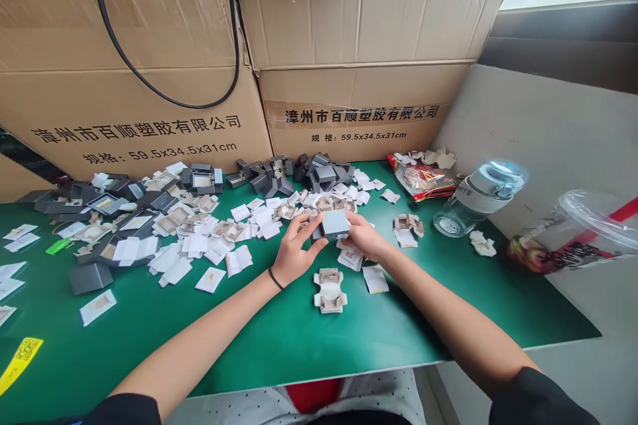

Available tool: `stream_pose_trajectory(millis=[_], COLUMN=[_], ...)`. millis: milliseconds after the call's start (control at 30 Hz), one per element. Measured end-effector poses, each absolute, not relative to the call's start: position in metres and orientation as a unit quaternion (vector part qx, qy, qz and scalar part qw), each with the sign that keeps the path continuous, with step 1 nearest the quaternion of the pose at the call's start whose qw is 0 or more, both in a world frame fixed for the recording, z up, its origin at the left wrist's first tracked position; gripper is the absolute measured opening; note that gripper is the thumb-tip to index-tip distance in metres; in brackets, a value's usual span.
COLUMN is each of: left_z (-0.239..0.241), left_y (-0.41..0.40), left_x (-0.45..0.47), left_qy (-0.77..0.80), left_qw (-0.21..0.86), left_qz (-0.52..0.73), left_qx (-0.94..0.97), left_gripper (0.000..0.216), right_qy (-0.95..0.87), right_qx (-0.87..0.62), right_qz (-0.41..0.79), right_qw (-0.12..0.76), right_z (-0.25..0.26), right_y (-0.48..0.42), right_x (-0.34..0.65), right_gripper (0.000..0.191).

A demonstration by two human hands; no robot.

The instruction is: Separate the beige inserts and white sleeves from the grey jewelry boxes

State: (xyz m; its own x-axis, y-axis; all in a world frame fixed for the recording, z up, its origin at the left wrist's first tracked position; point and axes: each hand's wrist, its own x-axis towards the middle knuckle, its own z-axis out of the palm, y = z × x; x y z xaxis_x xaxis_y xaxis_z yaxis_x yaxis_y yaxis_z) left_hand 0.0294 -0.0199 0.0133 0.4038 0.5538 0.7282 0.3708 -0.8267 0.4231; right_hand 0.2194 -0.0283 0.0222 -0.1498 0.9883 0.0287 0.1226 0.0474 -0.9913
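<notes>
A small grey box [333, 222] is clamped from both sides by the left hand [294, 251] and right hand [365, 236], evidently for steadiness, just above the table [299, 345] strewn with white card inserts [239, 259].

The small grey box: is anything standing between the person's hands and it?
Nothing visible does. The left hand and the right hand both grip the small grey box directly, one on each side, above the green mat. The white paper pieces lie on the mat around the hands.
</notes>
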Motion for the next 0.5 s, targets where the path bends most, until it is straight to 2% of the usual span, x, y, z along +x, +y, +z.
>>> stream_pose_trajectory(millis=[67,167,233,300,433,500], left_z=[0.019,0.025,0.027,0.027,0.024,0.024], left_y=[-0.011,0.012,0.033,0.054,0.08,0.085], left_x=[0.035,0.046,0.054,0.062,0.07,0.07], left_qy=[0.304,0.343,0.362,0.395,0.48,0.484], left_qw=[0.077,0.045,0.03,0.034,0.066,0.064], left_qz=[0.45,0.446,0.443,0.406,0.28,0.28], left_qx=[0.836,0.825,0.82,0.823,0.829,0.827], left_gripper=[0.046,0.044,0.044,0.043,0.06,0.061], right_qy=[-0.651,-0.722,-0.735,-0.733,-0.72,-0.714], right_qx=[-0.578,-0.642,-0.65,-0.653,-0.655,-0.659], right_qz=[0.306,0.087,0.036,0.018,-0.011,-0.017], right_qw=[0.385,0.244,0.19,0.188,0.23,0.235], right_z=[0.024,0.025,0.024,0.021,0.014,0.01], right_y=[-0.026,-0.026,-0.026,-0.025,-0.02,-0.016], right_x=[0.23,0.24,0.241,0.242,0.243,0.244], right_gripper=[0.02,0.038,0.052,0.059,0.051,0.047])
